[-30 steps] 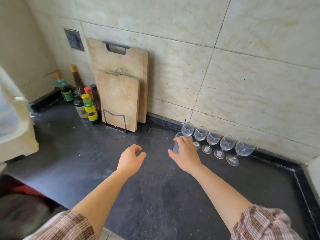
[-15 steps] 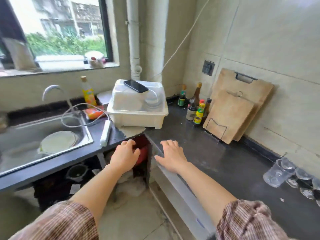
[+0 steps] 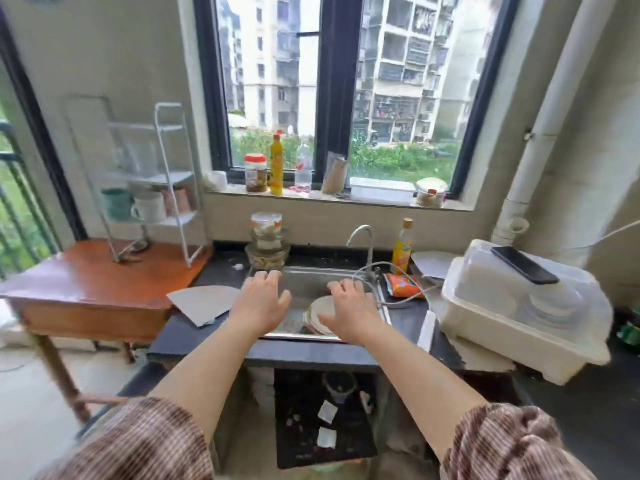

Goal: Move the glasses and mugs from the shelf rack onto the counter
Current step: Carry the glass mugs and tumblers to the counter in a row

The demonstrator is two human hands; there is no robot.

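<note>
View from the head camera, facing the window. Your left hand point(image 3: 260, 304) and right hand point(image 3: 349, 310) hover side by side over the sink point(image 3: 304, 284), backs upward; the fingers of both are straight and lightly spread, and neither has hold of anything.

The shelf rack point(image 3: 166, 177) stands at ten o'clock from the hands, well apart from them, on the wooden worktop point(image 3: 86, 285) that meets the dark worktop point(image 3: 187, 337) at its left end. On the rack's lower tier a green mug point(image 3: 117, 202), a white mug point(image 3: 149, 206) and a pinkish mug point(image 3: 177, 200) stand in a row. The tier above shows only faint, blurred shapes point(image 3: 135, 157) that may be clear glasses; you cannot tell how many.

A stack of plates point(image 3: 320, 311) lies in the sink, partly under the right hand. At three o'clock a white lidded dish box point(image 3: 519, 317) sits on the dark worktop with a phone point(image 3: 524, 265) on its lid.

Progress, as a judgement: no glass or mug shows on the visible stretch of dark worktop, so any share already done lies outside this view; at least the three mugs remain to be carried. The step in hand appears to be a reach toward the rack with both hands free.
</note>
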